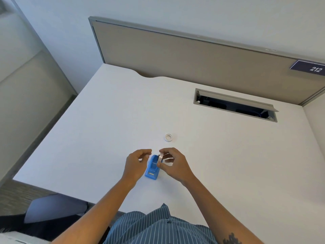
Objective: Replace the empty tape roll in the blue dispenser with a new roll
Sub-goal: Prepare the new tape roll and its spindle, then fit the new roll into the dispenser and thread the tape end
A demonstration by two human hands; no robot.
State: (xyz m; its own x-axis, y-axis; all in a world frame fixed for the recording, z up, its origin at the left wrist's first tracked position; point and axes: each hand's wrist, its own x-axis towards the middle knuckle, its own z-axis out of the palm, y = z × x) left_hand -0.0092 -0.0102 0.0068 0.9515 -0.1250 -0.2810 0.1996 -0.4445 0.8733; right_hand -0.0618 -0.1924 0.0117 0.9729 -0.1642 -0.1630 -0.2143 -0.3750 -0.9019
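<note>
A dark plate (310, 68) on the far partition (193, 55) reads "212". On the white desk (105, 129) the right hand (173, 164) pinches a tape roll (160, 157) on edge over the blue dispenser (152, 167). The left hand (136, 163) curls just left, fingers loose, grasping nothing (apparently). A small white ring (168, 137) lies farther back.
</note>
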